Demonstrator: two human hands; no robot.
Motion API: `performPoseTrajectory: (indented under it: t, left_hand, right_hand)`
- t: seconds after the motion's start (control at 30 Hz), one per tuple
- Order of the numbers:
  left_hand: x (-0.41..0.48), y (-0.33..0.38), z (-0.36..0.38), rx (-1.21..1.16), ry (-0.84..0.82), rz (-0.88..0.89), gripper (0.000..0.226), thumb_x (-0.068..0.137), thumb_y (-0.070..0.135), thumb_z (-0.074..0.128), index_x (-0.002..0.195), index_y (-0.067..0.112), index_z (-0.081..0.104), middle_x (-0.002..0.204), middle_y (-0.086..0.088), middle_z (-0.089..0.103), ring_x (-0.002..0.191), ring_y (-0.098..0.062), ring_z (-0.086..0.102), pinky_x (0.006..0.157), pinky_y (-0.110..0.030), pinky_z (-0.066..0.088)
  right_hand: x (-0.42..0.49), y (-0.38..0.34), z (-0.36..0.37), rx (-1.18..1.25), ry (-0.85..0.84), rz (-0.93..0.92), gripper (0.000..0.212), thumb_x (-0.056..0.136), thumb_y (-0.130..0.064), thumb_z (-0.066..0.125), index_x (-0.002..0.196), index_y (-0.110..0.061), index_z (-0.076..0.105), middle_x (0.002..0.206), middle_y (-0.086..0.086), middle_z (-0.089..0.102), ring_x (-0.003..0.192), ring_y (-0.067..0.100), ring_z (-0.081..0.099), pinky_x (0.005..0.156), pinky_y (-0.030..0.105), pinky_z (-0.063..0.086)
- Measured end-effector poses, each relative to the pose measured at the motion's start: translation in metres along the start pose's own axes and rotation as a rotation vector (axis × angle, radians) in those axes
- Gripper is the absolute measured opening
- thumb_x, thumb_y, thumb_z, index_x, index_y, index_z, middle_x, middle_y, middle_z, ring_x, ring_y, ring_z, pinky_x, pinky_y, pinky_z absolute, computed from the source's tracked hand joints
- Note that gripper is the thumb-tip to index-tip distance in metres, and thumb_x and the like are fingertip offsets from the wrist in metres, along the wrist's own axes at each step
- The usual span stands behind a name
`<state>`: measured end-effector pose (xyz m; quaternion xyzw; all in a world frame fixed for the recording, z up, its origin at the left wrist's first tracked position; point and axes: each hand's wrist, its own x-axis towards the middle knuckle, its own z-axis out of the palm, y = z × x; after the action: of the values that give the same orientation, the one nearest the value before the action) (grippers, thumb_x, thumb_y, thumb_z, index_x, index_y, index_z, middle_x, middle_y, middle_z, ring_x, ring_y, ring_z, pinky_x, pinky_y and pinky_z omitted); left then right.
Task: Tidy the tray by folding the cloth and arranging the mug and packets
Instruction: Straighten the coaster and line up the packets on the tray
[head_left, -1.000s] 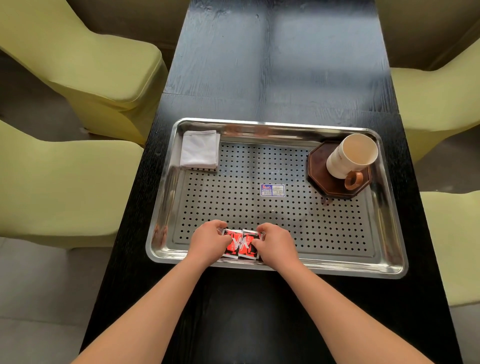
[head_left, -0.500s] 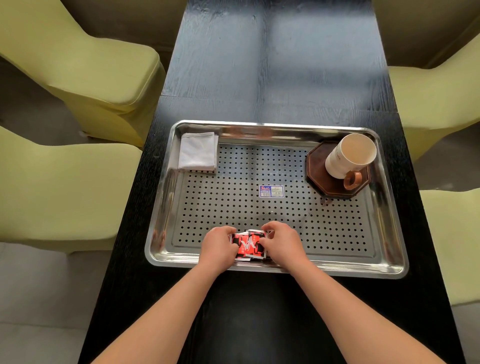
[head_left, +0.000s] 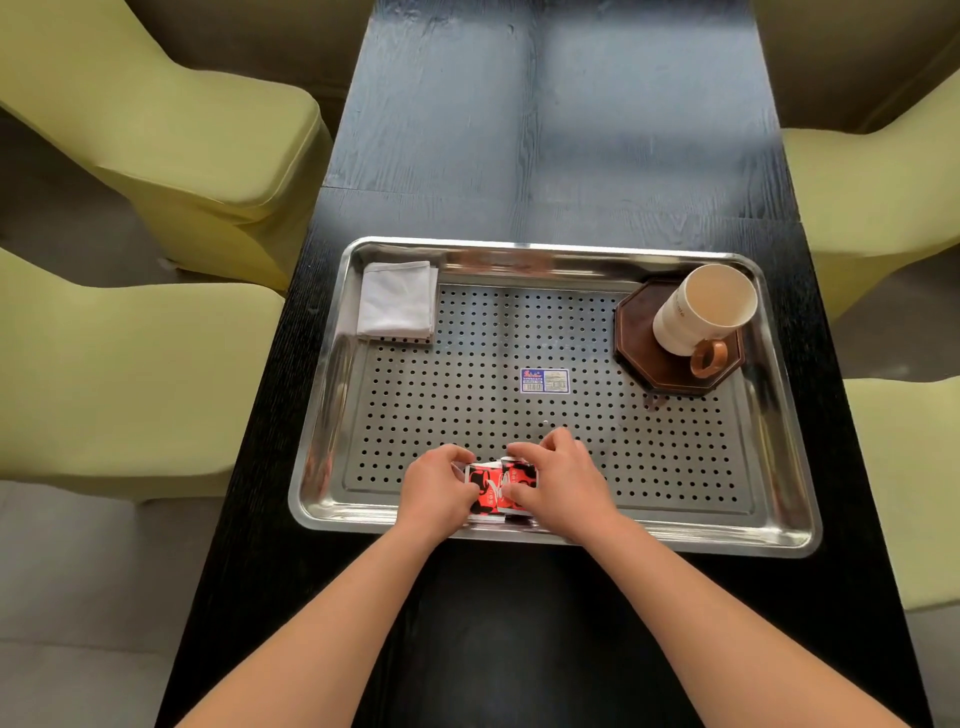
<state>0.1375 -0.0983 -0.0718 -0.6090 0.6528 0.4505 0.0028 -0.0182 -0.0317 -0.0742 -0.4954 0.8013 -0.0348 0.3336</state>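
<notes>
A: While the left hand (head_left: 434, 486) and right hand (head_left: 561, 480) meet at the tray's (head_left: 779, 540) near rim, how many packets (head_left: 498, 486)?

B: Two, side by side, long axes running away from the person. Both hands' fingers pinch their outer edges.

A: Elsewhere?

B: One folded cloth (head_left: 397, 301) far left; one mug (head_left: 696, 312) on one coaster (head_left: 639, 338) far right, handle pointing nearward.

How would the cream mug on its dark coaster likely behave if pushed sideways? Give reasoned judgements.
The mug looks ceramic: probably rigid, heavyish, breakable. Standing upright, taller than wide, it might tip if pushed high. Pushed low, it may slide, or the coaster may slip on the steel tray.
</notes>
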Motion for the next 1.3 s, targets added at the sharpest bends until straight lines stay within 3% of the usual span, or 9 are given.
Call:
performPoseTrajectory:
  t: [0.17, 0.3, 0.4, 0.57, 0.8, 0.9, 1.1, 1.3]
  left_hand:
    - [0.002, -0.005, -0.003, -0.009, 0.012, -0.019, 0.034, 0.081, 0.004, 0.068, 0.113, 0.018, 0.069, 0.08, 0.005, 0.061, 0.071, -0.007, 0.056, 0.053, -0.012, 0.038]
    - [0.002, -0.004, -0.003, 0.038, -0.012, 0.008, 0.042, 0.08, 0.011, 0.07, 0.12, 0.023, 0.065, 0.092, -0.001, 0.066, 0.082, -0.012, 0.06, 0.067, -0.023, 0.044]
    - [0.0, -0.003, -0.001, 0.093, -0.006, 0.059, 0.046, 0.082, 0.021, 0.069, 0.126, 0.03, 0.062, 0.102, -0.001, 0.057, 0.09, -0.016, 0.059, 0.079, -0.029, 0.047]
    - [-0.001, 0.0, 0.001, 0.195, -0.051, 0.093, 0.04, 0.085, 0.037, 0.067, 0.125, 0.038, 0.063, 0.105, 0.003, 0.047, 0.091, -0.014, 0.054, 0.081, -0.027, 0.045]
    - [-0.001, -0.004, -0.001, 0.113, -0.013, 0.072, 0.053, 0.086, 0.03, 0.07, 0.136, 0.027, 0.054, 0.111, -0.002, 0.057, 0.098, -0.017, 0.058, 0.085, -0.03, 0.045]
    - [-0.003, -0.009, -0.004, 0.058, 0.049, 0.024, 0.052, 0.087, 0.024, 0.066, 0.137, 0.019, 0.053, 0.102, 0.0, 0.065, 0.095, -0.016, 0.058, 0.081, -0.028, 0.041]
    - [-0.013, -0.006, -0.001, 0.003, 0.067, -0.001, 0.051, 0.089, 0.016, 0.057, 0.14, 0.016, 0.053, 0.091, 0.009, 0.066, 0.094, -0.014, 0.062, 0.085, -0.031, 0.048]
    - [-0.017, -0.005, -0.003, 0.01, 0.061, 0.006, 0.051, 0.09, 0.015, 0.057, 0.141, 0.016, 0.052, 0.107, 0.004, 0.068, 0.098, -0.013, 0.061, 0.086, -0.031, 0.051]
  right_hand:
    - [0.003, -0.001, -0.001, -0.048, -0.03, -0.017, 0.05, 0.086, -0.047, 0.07, 0.133, -0.038, 0.056, 0.117, -0.004, 0.044, 0.115, 0.017, 0.041, 0.092, 0.039, 0.049]
    - [0.001, 0.001, -0.002, -0.034, -0.035, -0.03, 0.046, 0.086, -0.044, 0.071, 0.13, -0.036, 0.058, 0.118, -0.003, 0.046, 0.115, 0.017, 0.042, 0.093, 0.038, 0.049]
    - [0.0, 0.001, -0.002, -0.012, -0.033, -0.033, 0.047, 0.087, -0.045, 0.071, 0.131, -0.037, 0.057, 0.119, -0.003, 0.047, 0.118, 0.018, 0.042, 0.095, 0.04, 0.049]
    - [0.0, 0.001, 0.002, 0.008, -0.025, -0.035, 0.043, 0.087, -0.042, 0.07, 0.128, -0.035, 0.059, 0.118, -0.003, 0.047, 0.119, 0.018, 0.043, 0.093, 0.039, 0.049]
    - [-0.003, 0.007, 0.005, 0.145, 0.045, -0.022, 0.045, 0.088, -0.041, 0.07, 0.131, -0.032, 0.058, 0.118, -0.007, 0.049, 0.112, 0.015, 0.051, 0.091, 0.032, 0.047]
    - [-0.007, 0.014, 0.003, 0.199, 0.127, 0.043, 0.045, 0.09, -0.035, 0.07, 0.132, -0.025, 0.058, 0.117, -0.004, 0.051, 0.102, 0.016, 0.058, 0.09, 0.034, 0.051]
    - [-0.017, 0.023, 0.004, 0.239, 0.16, 0.123, 0.031, 0.092, -0.023, 0.068, 0.122, -0.019, 0.064, 0.099, -0.006, 0.064, 0.091, 0.012, 0.061, 0.081, 0.028, 0.051]
    - [-0.02, 0.02, 0.004, 0.265, 0.117, 0.091, 0.036, 0.093, -0.025, 0.068, 0.127, -0.021, 0.059, 0.094, -0.01, 0.065, 0.092, 0.011, 0.062, 0.082, 0.028, 0.051]
